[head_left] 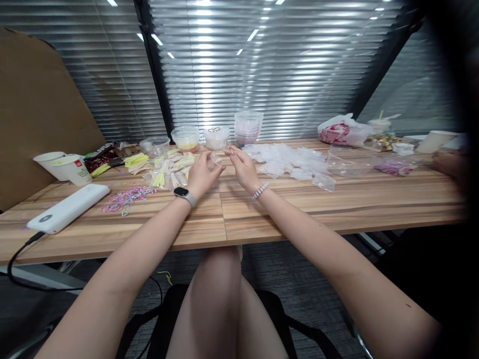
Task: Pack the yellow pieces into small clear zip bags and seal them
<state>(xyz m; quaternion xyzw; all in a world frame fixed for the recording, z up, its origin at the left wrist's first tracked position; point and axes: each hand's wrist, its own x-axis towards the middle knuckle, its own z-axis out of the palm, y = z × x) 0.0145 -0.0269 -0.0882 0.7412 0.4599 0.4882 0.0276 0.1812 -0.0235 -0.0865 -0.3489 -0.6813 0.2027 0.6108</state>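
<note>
My left hand (203,175), with a watch on its wrist, is closed on a small clear plastic bag (216,159) above the table. Just to its right, my right hand (244,170), wearing a beaded bracelet, has its fingers pinched together; what lies between them, if anything, is too small to tell. Left of my hands lie filled clear bags (170,174) with yellow and pale strips inside. A loose pile of pink and purple small bands (129,198) sits nearer the edge. Right of my hands spreads a heap of flat clear bags (288,158).
Clear tubs (186,138) and stacked tubs (248,127) line the back by the blinds. A white power bank (71,207) with a cable and paper cups (75,170) stand left. At right are a clear bowl (350,162), a plastic carrier bag (342,130) and another person's hand (447,162).
</note>
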